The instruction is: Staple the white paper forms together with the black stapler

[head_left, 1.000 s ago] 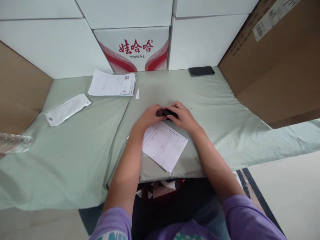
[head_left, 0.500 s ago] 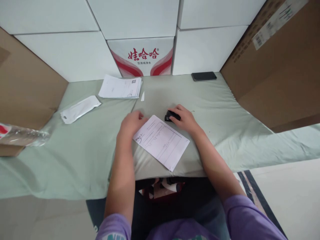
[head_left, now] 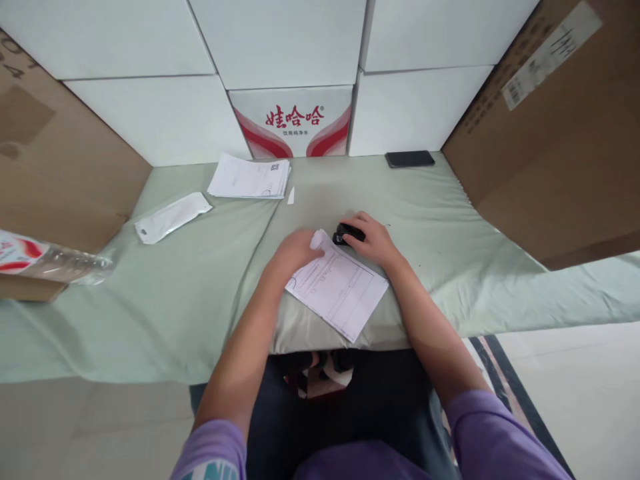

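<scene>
A printed sheet of paper (head_left: 343, 290) lies aslant near the table's front edge; whether it is one sheet or several I cannot tell. My left hand (head_left: 296, 253) is closed on its upper left edge, the thumb on top and the other fingers slightly blurred. Just beyond the paper's top corner, my right hand (head_left: 371, 239) is wrapped round a small black stapler (head_left: 349, 233), which rests on the cloth with its front end pointing left, close to the paper's corner.
Behind the work area lies a stack of printed papers (head_left: 249, 177), beside a small white scrap (head_left: 291, 195). A white packet (head_left: 173, 217) and a plastic bottle (head_left: 65, 261) are to the left. A phone (head_left: 410, 159) lies before white boxes (head_left: 290, 123). Cardboard boxes (head_left: 560, 153) flank both sides.
My left hand has moved right along the paper's edge and now grips it near the top corner. My right hand stays on the stapler. The view has shifted slightly.
</scene>
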A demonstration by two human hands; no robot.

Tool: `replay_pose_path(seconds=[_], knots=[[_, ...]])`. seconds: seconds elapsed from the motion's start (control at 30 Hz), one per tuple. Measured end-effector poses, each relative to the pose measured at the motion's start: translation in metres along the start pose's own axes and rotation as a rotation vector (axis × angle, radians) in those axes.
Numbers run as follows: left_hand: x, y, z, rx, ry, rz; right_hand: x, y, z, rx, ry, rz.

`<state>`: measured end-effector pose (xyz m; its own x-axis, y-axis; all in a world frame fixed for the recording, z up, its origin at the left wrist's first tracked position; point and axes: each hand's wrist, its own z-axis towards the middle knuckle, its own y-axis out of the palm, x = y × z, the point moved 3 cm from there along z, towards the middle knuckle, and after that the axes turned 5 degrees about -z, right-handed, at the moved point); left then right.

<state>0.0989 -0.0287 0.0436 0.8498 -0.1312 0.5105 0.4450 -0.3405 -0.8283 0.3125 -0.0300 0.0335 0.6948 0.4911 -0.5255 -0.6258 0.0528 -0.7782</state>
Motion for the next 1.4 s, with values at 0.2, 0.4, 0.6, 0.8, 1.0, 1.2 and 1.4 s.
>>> replay_pose_path(seconds=[0.2, 0.4, 0.6, 0.8, 1.0, 1.2, 1.4], knots=[[-0.006, 0.011, 0.015, -0.234, 0.153, -0.483, 0.007, -0.004, 0.0, 0.062, -0.057, 0.121], [-0.014, 0.019, 0.015, -0.288, 0.122, -0.666, 0.007, -0.005, 0.001, 0.063, -0.085, 0.173], [-0.012, 0.018, 0.016, -0.228, 0.091, -0.615, 0.006, -0.006, 0.002, 0.059, -0.08, 0.183], [-0.006, 0.018, 0.019, -0.182, 0.07, -0.389, 0.004, -0.001, 0.003, 0.005, -0.078, 0.115], [0.011, 0.017, 0.013, -0.19, 0.106, -0.168, -0.001, -0.001, 0.001, -0.029, -0.049, 0.038], [0.023, 0.017, 0.006, -0.139, 0.131, -0.034, 0.004, -0.005, 0.035, -0.084, 0.063, -0.018], [0.021, 0.024, 0.007, -0.034, 0.097, -0.014, 0.013, 0.024, 0.066, -0.194, 0.277, -0.163]])
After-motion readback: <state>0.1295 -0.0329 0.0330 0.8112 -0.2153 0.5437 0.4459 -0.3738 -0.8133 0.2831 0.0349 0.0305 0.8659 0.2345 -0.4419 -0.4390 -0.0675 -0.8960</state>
